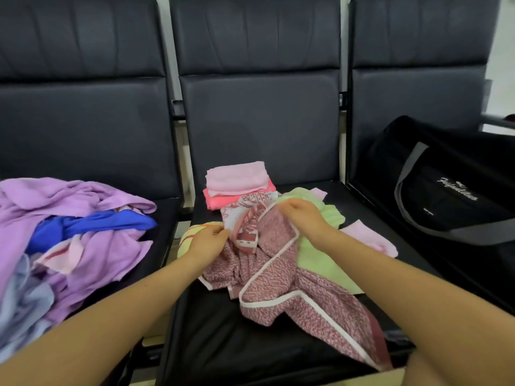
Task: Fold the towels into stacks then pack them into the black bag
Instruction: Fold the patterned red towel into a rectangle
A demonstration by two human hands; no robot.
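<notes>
Both hands pinch the rumpled red-and-white patterned towel on the middle black seat: left hand and right hand grasping its upper folds. Light, limp cloth; best taken by the white-edged corners.

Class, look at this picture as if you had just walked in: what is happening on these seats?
A person is sorting towels on the middle seat. Both the left hand and the right hand grip a crumpled red-patterned towel. Behind it sits a small folded pink stack. An unfolded pile waits on the left seat, and the black bag rests on the right seat.
</notes>
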